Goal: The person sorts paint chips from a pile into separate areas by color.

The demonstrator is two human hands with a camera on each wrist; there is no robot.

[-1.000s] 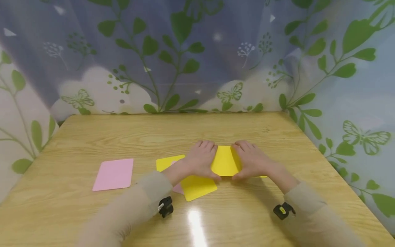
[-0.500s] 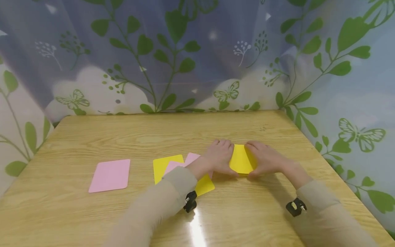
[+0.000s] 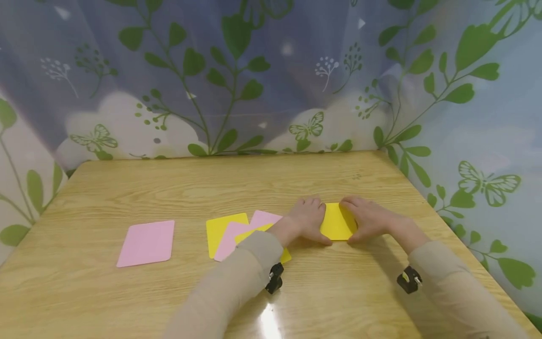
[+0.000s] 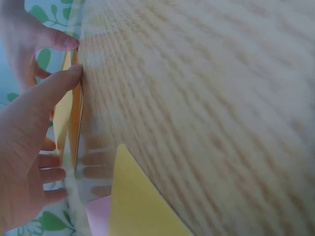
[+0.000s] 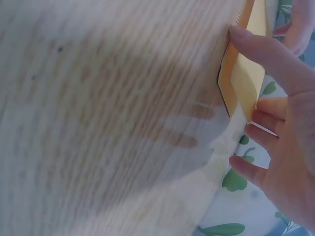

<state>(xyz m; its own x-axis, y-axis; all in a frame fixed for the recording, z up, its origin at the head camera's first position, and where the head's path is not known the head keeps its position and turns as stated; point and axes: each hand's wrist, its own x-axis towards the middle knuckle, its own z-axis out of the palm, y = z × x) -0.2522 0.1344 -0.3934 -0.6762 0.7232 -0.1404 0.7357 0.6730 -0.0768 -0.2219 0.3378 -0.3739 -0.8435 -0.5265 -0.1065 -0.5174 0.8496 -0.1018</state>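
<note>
A square yellow card (image 3: 337, 221) spans the gap between my two hands at the right of the table. My left hand (image 3: 306, 219) holds its left edge, and my right hand (image 3: 372, 217) holds its right edge, thumbs toward me and fingers at the far side. Side-on in the right wrist view, the upper yellow card (image 5: 250, 81) bends slightly, close over a second, shaded yellow card (image 5: 227, 73) at the tabletop. The same two layers, upper card (image 4: 62, 118) and lower card (image 4: 75, 120), show beside my left thumb.
Left of my hands, overlapping cards lie fanned: a yellow card (image 3: 218, 225), a pink card (image 3: 226, 242), another pink card (image 3: 263, 218) and a yellow card (image 3: 285, 257) partly under my left forearm. A lone pink card (image 3: 146, 243) lies farther left. Patterned curtains (image 3: 254, 94) border the wooden table (image 3: 190, 183).
Both hands have carried the yellow card to the right and lowered it over the other yellow card. The fanned cards are less covered by my left arm now.
</note>
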